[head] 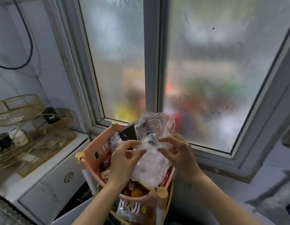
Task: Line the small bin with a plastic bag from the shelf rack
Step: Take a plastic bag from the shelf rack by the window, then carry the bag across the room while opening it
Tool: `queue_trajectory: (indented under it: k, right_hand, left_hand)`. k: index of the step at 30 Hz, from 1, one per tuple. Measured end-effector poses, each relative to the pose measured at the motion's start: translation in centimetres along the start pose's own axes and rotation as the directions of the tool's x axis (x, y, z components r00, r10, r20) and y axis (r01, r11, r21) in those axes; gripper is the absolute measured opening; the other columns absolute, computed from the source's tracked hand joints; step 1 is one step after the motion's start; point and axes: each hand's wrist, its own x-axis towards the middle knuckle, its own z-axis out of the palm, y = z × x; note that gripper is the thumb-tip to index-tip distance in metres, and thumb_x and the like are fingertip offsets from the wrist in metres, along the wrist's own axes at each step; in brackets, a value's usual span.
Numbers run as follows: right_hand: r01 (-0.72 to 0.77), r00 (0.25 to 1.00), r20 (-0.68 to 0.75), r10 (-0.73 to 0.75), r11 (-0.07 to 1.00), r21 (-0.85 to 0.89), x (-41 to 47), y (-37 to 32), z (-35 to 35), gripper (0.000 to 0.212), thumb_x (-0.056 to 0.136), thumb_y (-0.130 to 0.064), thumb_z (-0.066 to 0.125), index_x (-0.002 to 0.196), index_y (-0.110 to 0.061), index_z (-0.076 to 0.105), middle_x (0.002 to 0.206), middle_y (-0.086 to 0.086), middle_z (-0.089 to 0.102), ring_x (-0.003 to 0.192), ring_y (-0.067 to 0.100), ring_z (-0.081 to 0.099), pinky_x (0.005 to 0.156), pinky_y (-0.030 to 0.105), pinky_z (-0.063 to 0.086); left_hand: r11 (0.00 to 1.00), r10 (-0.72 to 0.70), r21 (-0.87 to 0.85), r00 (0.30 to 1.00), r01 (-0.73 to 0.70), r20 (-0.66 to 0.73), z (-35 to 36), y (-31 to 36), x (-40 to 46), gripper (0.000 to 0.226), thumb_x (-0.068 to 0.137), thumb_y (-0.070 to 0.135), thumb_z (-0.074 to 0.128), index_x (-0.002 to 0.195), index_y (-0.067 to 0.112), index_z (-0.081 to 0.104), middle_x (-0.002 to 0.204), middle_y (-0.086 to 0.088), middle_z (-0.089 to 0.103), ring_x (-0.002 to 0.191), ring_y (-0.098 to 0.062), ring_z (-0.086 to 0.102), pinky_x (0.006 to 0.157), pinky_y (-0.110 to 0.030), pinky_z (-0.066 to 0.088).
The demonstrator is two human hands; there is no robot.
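Both hands, left hand [123, 157] and right hand [176, 152], are raised above the pink shelf rack [92, 151]; a crumpled clear plastic bag [150, 166] is pinched between their fingers [136, 144].

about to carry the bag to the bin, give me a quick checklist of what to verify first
1. Left hand pinching the clear plastic bag: ok.
2. Right hand gripping the bag: ok.
3. Bag lifted clear of the pink shelf rack: not ok, its bottom sits among the contents.
4. Bag mouth opened: not ok, crumpled.
5. Bag free of holes: cannot tell.
6. Small bin in sight: not ok, not in view.
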Motion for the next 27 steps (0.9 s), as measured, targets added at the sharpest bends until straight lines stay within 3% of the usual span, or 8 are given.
queue_trajectory:
  k: [5,9,12,14,17,21,24,27]
  right_hand:
    - [-0.028,0.967,-0.256,0.008,0.997,-0.073,-3.3,-5.1,-2.6,0.015,0.075,-0.018,0.073,0.089,-0.019,0.070,0.084,-0.002,0.054,0.068,0.008,0.056,0.060,0.010,0.049]
    - [-0.089,0.912,-0.403,0.078,0.996,-0.009,-7.7,-8.6,-6.4,0.014,0.073,-0.028,0.071,0.086,-0.032,0.068,0.090,-0.008,0.054,0.060,0.014,0.063,0.055,0.017,0.053]
    - [-0.144,0.864,-0.479,0.154,0.988,0.058,-12.0,-9.4,-9.8,0.027,0.076,-0.016,0.072,0.077,-0.042,0.065,0.093,-0.007,0.059,0.053,0.015,0.063,0.047,0.021,0.051]
    - [-0.188,0.831,-0.521,0.196,0.980,0.068,-15.2,-9.7,-12.3,0.028,0.077,-0.011,0.070,0.077,-0.038,0.066,0.093,-0.003,0.059,0.051,0.012,0.062,0.043,0.014,0.045]
    - [-0.257,0.776,-0.591,0.220,0.966,0.022,-21.0,-10.6,-16.4,0.027,0.076,-0.007,0.071,0.080,-0.033,0.067,0.090,0.000,0.059,0.054,0.000,0.057,0.044,0.011,0.044]
    - [-0.388,0.685,-0.666,0.294,0.922,0.008,-30.2,-11.9,-22.2,0.029,0.075,-0.019,0.074,0.095,-0.039,0.064,0.097,-0.010,0.062,0.076,0.010,0.063,0.066,0.030,0.054]
    - [-0.474,0.651,-0.678,0.340,0.881,-0.013,-38.1,-14.3,-26.9,0.044,0.070,-0.042,0.070,0.111,-0.046,0.055,0.108,-0.015,0.062,0.082,0.007,0.066,0.067,0.017,0.053]
    - [-0.586,0.530,-0.788,0.313,0.807,-0.074,-47.2,-17.4,-32.0,0.050,0.065,-0.058,0.063,0.113,-0.052,0.051,0.102,-0.014,0.060,0.082,0.005,0.063,0.068,0.016,0.051]
  left_hand:
    - [0.986,0.115,-0.121,0.993,-0.113,0.009,-2.2,3.7,-1.6,0.031,0.065,0.057,0.060,0.087,0.036,0.059,0.093,0.006,0.069,0.078,0.000,0.067,0.065,-0.015,0.053]
    - [0.952,0.250,-0.192,0.967,-0.238,0.044,-1.5,7.7,-4.0,0.026,0.067,0.056,0.060,0.089,0.042,0.054,0.100,0.005,0.065,0.090,0.000,0.065,0.073,-0.012,0.052]
    - [0.913,0.329,-0.283,0.941,-0.295,0.083,0.5,10.9,-6.4,0.025,0.067,0.050,0.065,0.088,0.038,0.059,0.096,0.006,0.064,0.091,-0.008,0.065,0.080,-0.018,0.052]
    - [0.884,0.343,-0.382,0.928,-0.268,0.145,2.4,13.0,-8.3,0.028,0.066,0.048,0.069,0.086,0.030,0.063,0.094,0.004,0.067,0.091,-0.015,0.066,0.082,-0.028,0.053]
    - [0.850,0.368,-0.486,0.891,-0.205,0.268,6.2,16.4,-12.1,0.028,0.064,0.046,0.071,0.082,0.026,0.065,0.087,0.006,0.073,0.088,-0.010,0.069,0.079,-0.035,0.056]
    - [0.805,0.438,-0.578,0.790,-0.133,0.428,12.3,21.5,-18.1,0.014,0.067,0.033,0.076,0.072,0.025,0.065,0.074,0.009,0.074,0.072,-0.005,0.070,0.068,-0.026,0.055]
    - [0.747,0.522,-0.662,0.666,-0.056,0.532,16.5,26.3,-23.7,0.014,0.068,0.010,0.077,0.066,0.017,0.066,0.064,0.014,0.071,0.057,0.006,0.062,0.054,-0.007,0.044]
    - [0.689,0.618,-0.722,0.477,0.053,0.625,19.8,31.1,-30.5,0.008,0.066,0.020,0.075,0.067,0.019,0.067,0.069,0.007,0.072,0.062,-0.001,0.065,0.059,-0.009,0.047]
